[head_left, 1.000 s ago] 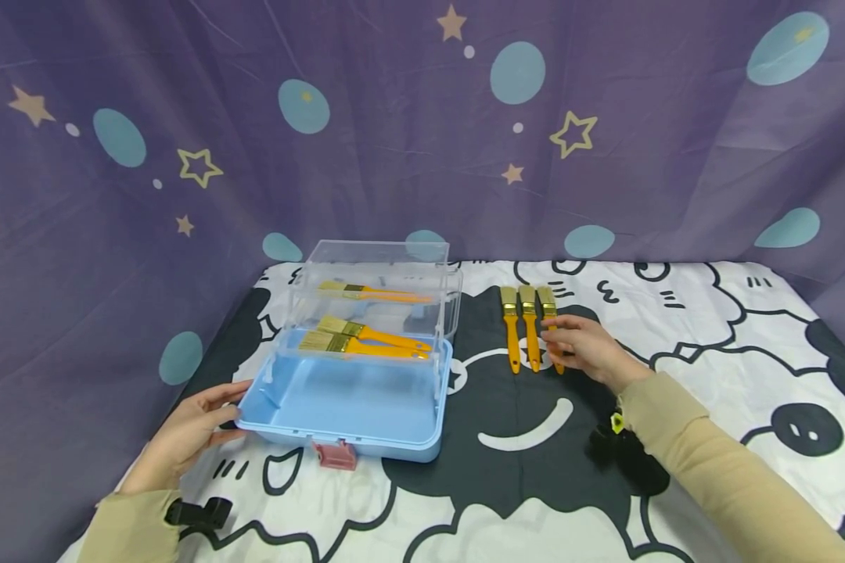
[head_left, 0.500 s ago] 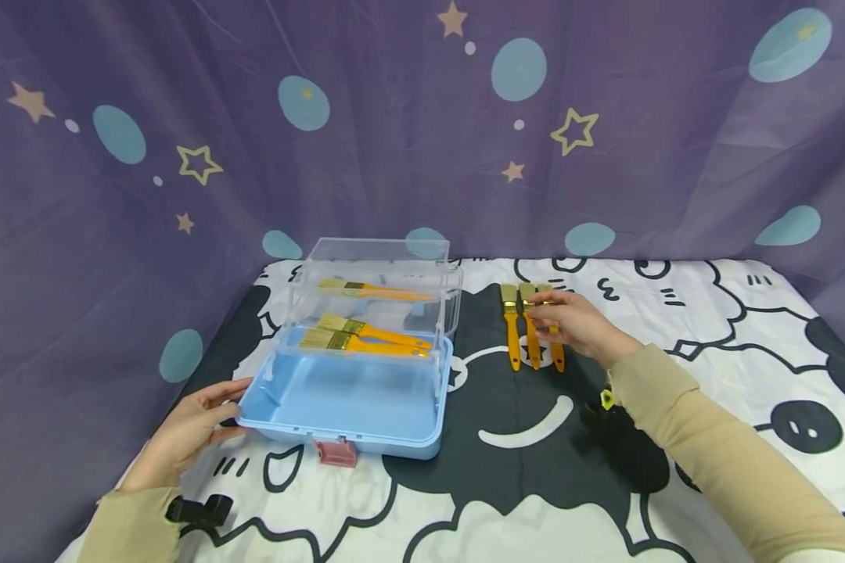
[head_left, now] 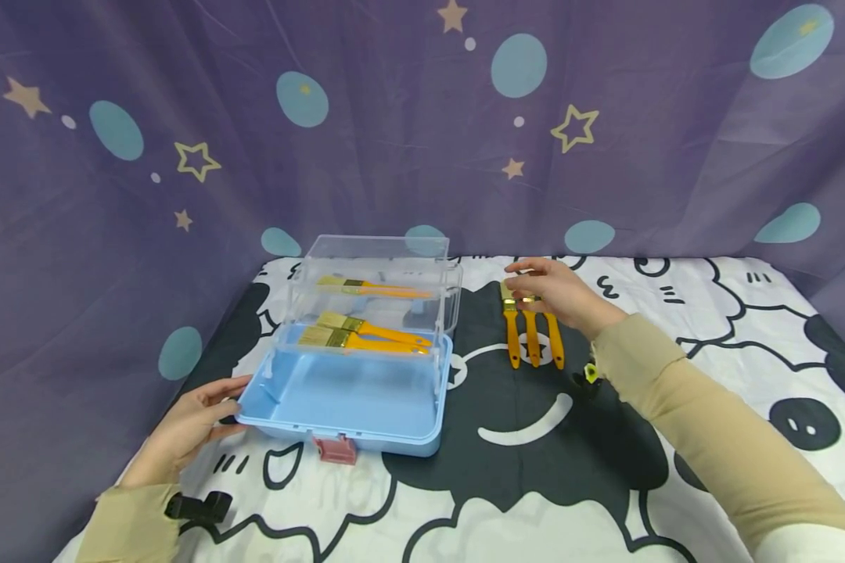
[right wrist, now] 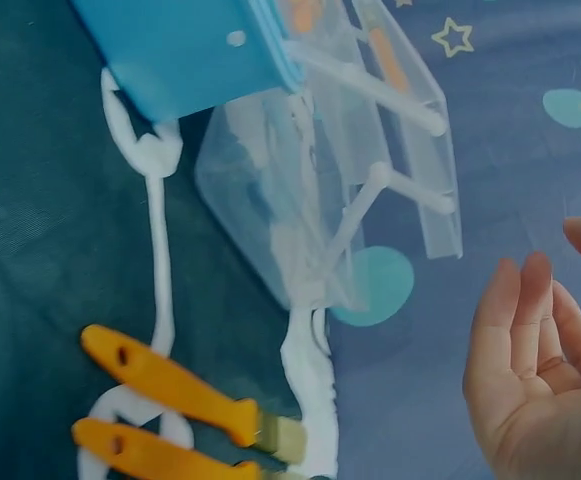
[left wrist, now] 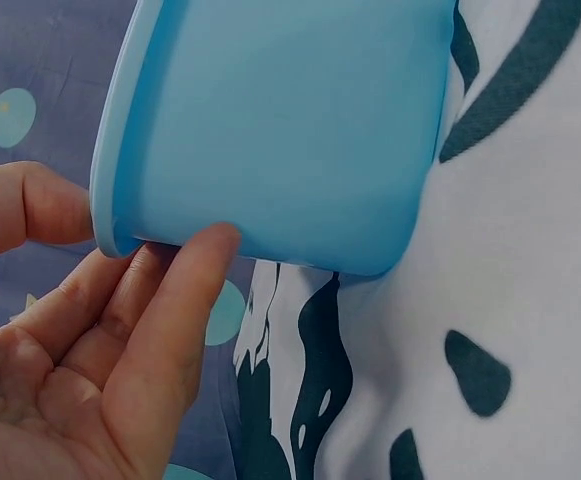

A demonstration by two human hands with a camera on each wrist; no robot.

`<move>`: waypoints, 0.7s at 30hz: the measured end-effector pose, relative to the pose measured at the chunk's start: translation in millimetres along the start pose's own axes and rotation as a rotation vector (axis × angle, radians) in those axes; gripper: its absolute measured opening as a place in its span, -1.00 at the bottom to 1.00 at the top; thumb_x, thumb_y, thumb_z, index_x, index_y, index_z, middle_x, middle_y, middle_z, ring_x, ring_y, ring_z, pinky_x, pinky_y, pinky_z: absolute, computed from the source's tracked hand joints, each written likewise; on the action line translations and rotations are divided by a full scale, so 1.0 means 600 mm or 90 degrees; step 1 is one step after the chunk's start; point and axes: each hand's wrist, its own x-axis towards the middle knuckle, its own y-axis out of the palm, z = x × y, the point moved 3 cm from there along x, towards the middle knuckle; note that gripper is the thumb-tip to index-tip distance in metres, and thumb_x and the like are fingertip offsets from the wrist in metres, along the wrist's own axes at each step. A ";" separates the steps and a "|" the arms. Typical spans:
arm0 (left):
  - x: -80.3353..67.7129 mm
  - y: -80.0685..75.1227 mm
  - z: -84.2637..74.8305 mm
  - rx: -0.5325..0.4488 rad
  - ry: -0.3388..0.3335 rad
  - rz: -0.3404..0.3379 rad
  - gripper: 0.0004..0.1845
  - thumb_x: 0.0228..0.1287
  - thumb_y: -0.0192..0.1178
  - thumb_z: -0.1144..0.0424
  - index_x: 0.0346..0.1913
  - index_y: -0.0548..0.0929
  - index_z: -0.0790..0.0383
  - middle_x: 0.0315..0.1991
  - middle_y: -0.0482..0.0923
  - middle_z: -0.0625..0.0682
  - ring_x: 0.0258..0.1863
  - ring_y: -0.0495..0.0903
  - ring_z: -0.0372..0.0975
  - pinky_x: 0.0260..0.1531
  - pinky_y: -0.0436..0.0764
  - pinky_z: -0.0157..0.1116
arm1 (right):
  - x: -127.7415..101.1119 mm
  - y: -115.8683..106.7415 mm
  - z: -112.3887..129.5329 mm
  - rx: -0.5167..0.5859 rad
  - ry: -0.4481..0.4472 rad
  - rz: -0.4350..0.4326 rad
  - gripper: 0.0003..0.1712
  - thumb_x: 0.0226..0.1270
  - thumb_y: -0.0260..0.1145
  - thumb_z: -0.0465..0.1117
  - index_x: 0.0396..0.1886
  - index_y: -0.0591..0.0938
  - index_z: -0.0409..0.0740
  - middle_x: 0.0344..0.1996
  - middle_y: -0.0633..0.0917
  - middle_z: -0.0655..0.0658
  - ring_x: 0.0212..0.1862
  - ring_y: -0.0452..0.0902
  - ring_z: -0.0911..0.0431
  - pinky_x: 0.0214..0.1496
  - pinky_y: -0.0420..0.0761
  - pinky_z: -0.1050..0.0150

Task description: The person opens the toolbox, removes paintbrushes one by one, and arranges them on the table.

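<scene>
A light blue storage box (head_left: 359,395) stands with its clear tiered trays (head_left: 376,270) raised. My left hand (head_left: 190,426) holds its left corner, forefinger at the rim and thumb against the outer wall (left wrist: 290,150). To the box's right, three flat paintbrushes lie side by side, with yellow handles: a left paintbrush (head_left: 512,340), a middle one and a right paintbrush (head_left: 555,344). My right hand (head_left: 552,293) hovers over their bristle ends, fingers apart with nothing between them, hiding the bristles of the middle and right ones. The right wrist view shows that hand (right wrist: 535,380) loosely bent.
Two paintbrushes (head_left: 380,344) lie in the lower tray and another paintbrush (head_left: 373,289) in the upper one. A pink latch (head_left: 336,450) hangs at the box's front. A purple curtain (head_left: 422,141) rises behind the patterned cloth (head_left: 535,532).
My right hand has moved left and away from me, from beside the right paintbrush to over the bristle ends. My left hand and the box stay in place.
</scene>
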 end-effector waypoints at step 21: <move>-0.003 0.000 0.000 -0.005 -0.001 -0.002 -0.37 0.29 -0.06 0.43 0.40 0.10 0.50 0.35 0.13 0.47 -0.26 0.53 -0.52 -0.24 0.67 -0.28 | 0.027 0.036 0.080 -0.051 -0.056 -0.011 -0.52 0.38 0.17 -0.15 0.26 0.40 -0.17 0.20 0.44 -0.20 0.13 0.41 -0.07 0.26 0.44 0.04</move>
